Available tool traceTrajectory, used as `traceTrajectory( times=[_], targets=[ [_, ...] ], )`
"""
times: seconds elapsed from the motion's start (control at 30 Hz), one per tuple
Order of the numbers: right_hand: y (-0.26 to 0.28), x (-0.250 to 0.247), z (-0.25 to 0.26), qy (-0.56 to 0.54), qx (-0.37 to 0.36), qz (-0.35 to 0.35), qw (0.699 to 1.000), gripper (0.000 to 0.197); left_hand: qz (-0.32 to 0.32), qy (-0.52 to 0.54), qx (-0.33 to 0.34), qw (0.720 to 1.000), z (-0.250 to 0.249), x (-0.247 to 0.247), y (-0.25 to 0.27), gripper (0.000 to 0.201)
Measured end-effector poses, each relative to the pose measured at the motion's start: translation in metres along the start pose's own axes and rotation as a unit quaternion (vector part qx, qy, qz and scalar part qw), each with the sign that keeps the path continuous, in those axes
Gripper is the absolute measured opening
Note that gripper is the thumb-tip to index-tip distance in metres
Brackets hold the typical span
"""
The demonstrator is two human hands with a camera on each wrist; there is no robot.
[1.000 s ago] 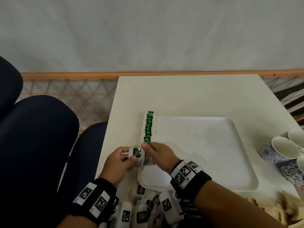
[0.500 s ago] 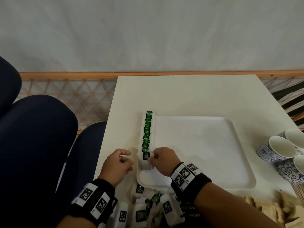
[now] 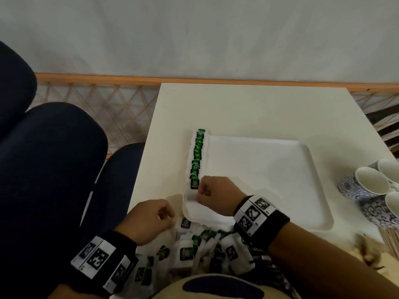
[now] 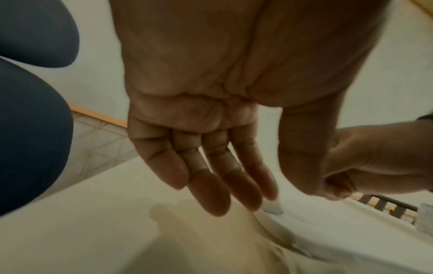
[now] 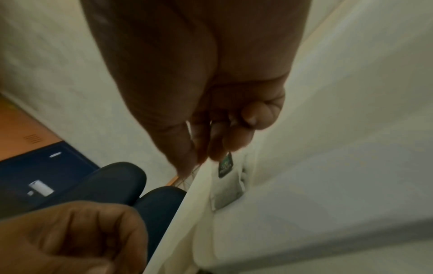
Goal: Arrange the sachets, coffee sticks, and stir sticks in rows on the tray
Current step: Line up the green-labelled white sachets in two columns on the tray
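Right hand (image 5: 211, 111) fingers curled, tips at green-labelled sachet (image 5: 225, 165) lying inside tray (image 5: 328, 185) left rim. Left hand (image 5: 70, 237) loosely curled, low, beside tabletop edge.

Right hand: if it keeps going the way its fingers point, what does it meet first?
Right hand points left across the tray; probably the nearest sachet in the row, at its fingertips. Depth unclear.

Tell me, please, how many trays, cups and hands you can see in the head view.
Tray: 1
Cups: 3
Hands: 2, the left hand empty and the right hand pinching the last sachet
Total: 6
The row of sachets overlaps too much to count.
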State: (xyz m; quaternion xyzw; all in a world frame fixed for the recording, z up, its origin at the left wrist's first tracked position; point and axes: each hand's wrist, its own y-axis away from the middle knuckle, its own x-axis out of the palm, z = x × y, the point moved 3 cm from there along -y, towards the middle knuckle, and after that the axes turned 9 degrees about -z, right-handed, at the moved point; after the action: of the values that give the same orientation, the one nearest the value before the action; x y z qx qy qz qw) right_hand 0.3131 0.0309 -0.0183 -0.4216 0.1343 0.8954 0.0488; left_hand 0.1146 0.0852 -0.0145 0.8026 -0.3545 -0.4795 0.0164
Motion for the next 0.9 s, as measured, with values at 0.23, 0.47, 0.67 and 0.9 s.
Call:
traceTrajectory(
  times=[0.23,0.47,0.67,0.9],
  targets=[
    [0.047,0.01,0.01,0.078,-0.079,0.183,0.977,0.04,0.084,-0.081,0.026,0.993,-0.001,0.024,0.035,0.052],
    [0.056,0.023,0.01,0.112,-0.07,0.186,0.974,0.044,0.053,-0.15,0.063,0.985,-0.01,0.046,0.038,0.066],
    [0.055,0.035,0.018,0.123,-0.078,0.206,0.968,0.043,0.05,-0.108,0.058,0.991,-0.011,0.048,0.036,0.055],
    [0.055,0.038,0.026,0.132,-0.111,0.205,0.963,0.041,0.055,-0.088,0.041,0.994,-0.004,0.046,0.035,0.044]
  ],
)
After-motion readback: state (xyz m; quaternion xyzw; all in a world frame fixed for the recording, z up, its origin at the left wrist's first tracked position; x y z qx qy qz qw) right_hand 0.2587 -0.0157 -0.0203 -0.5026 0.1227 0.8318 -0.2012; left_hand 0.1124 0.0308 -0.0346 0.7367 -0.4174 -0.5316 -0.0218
